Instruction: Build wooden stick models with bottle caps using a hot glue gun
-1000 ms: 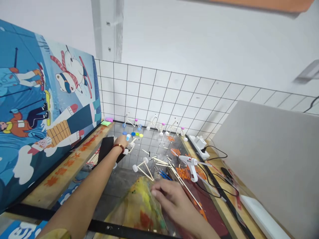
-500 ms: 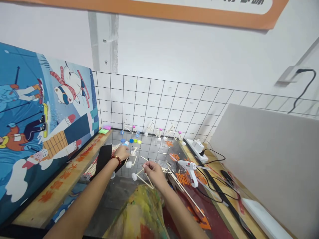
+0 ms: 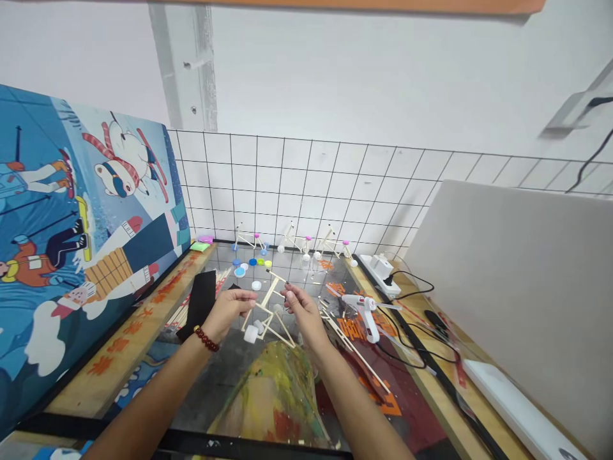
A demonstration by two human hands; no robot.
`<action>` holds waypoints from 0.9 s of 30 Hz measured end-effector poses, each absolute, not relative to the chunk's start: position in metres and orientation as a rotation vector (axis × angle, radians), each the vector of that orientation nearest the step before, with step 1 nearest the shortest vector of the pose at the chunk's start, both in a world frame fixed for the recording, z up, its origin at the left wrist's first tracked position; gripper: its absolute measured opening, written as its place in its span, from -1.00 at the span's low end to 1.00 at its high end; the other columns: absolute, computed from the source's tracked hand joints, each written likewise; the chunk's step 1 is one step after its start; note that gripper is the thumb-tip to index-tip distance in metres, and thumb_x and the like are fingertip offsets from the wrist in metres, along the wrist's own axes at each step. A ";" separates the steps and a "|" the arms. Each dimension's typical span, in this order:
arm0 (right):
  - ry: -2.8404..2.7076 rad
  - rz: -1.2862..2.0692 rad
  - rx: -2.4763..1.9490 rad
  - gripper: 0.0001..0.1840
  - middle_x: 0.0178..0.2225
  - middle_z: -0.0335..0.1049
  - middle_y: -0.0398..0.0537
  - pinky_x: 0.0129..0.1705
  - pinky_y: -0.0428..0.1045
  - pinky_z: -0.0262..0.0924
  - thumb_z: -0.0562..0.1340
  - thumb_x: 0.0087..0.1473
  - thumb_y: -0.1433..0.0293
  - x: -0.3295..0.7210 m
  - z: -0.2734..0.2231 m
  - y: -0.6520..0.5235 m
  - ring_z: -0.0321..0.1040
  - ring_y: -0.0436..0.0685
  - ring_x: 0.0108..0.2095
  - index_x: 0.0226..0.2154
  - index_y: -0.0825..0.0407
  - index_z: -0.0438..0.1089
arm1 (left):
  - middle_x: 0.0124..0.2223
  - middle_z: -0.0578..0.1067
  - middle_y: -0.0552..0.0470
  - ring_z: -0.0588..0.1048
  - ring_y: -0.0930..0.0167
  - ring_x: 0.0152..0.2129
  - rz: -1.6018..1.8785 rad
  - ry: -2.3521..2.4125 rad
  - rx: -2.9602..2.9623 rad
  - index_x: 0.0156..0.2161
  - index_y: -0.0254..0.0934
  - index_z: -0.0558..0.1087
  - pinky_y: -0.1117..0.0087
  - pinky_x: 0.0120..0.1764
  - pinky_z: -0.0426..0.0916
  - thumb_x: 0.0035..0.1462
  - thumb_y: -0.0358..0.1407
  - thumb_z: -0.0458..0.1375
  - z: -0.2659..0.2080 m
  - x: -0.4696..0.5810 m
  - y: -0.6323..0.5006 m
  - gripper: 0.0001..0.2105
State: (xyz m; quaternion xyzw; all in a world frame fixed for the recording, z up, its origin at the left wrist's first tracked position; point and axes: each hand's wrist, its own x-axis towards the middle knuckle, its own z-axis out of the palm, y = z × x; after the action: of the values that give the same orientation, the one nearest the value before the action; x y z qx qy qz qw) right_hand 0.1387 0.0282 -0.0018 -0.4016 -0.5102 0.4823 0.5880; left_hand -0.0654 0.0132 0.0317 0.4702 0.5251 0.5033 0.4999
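A small bicycle-like frame of thin wooden sticks (image 3: 271, 291) is held up between my two hands over the glass tabletop. My left hand (image 3: 228, 314) pinches its left side between thumb and fingertips. My right hand (image 3: 302, 312) has its fingers closed at the right side, by the dark-tipped crossbar; the exact grip is partly hidden. Below sits a white bottle cap (image 3: 250, 334) at the foot of the sticks. Further stick pieces (image 3: 282, 337) lie just behind and below, overlapping the frame, so which sticks are joined I cannot tell.
Three similar stick models with cap wheels (image 3: 294, 243) stand along the back by the wire grid. Loose coloured caps (image 3: 253, 262) lie before them. To the right are a white glue gun (image 3: 364, 310) with cable and a power strip (image 3: 380, 275). A black sheet (image 3: 201, 300) lies left.
My left hand has come back and right from near the black sheet to the stick frame, which is now raised. My right hand has moved up beside it, leaving the nearer stick piece.
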 end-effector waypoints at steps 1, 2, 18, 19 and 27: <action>-1.170 1.131 -0.911 -0.39 -0.21 0.56 0.05 -0.35 -0.03 0.27 0.33 -0.05 -0.05 0.139 -0.001 0.027 0.38 0.06 -0.38 -0.08 0.04 0.49 | -0.52 0.48 0.03 0.36 0.50 -0.56 1.183 1.252 1.138 -0.34 -0.38 0.64 0.46 -0.45 0.29 -0.32 -0.28 0.44 0.032 -0.065 0.008 -0.67; -1.155 1.131 -0.892 -0.42 -0.28 0.55 0.01 -0.37 -0.04 0.25 0.33 -0.04 -0.04 0.140 0.000 0.025 0.36 0.05 -0.42 -0.12 0.04 0.51 | -0.52 0.48 0.03 0.36 0.50 -0.57 1.133 1.233 1.147 -0.35 -0.38 0.64 0.46 -0.45 0.27 -0.32 -0.30 0.43 0.033 -0.064 0.003 -0.69; -1.689 0.642 -0.892 -0.70 -0.26 0.58 -0.02 -0.21 0.02 0.33 0.25 0.17 0.20 0.168 0.016 0.005 0.45 0.12 -0.31 -0.12 -0.01 0.56 | -0.53 0.47 0.04 0.45 0.45 -0.59 0.871 0.957 1.421 -0.47 -0.32 0.47 0.43 -0.40 0.35 0.04 0.05 0.28 0.046 -0.015 -0.001 -0.59; -1.748 0.584 -0.872 -0.71 -0.25 0.59 -0.02 -0.18 0.02 0.33 0.25 0.18 0.23 0.171 0.018 0.005 0.47 0.13 -0.28 -0.10 -0.03 0.56 | -0.51 0.48 0.03 0.46 0.45 -0.59 0.870 0.932 1.375 -0.42 -0.33 0.48 0.43 -0.40 0.36 0.00 0.06 0.30 0.047 -0.015 0.000 -0.58; -1.870 0.311 -0.823 -0.68 -0.37 0.52 -0.03 -0.28 -0.01 0.29 0.10 0.30 0.34 0.175 0.020 0.004 0.43 0.10 -0.35 -0.07 -0.06 0.55 | -0.48 0.51 0.00 0.48 0.46 -0.59 0.792 0.820 1.408 -0.23 -0.36 0.53 0.47 -0.47 0.29 0.08 0.07 0.27 0.059 -0.012 0.005 -0.55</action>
State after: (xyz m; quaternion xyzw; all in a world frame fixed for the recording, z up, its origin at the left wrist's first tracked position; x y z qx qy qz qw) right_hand 0.1748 0.0044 0.0203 -0.3419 -0.7773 0.1291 0.5121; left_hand -0.0118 0.0054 0.0595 0.6116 0.3560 0.3438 0.6172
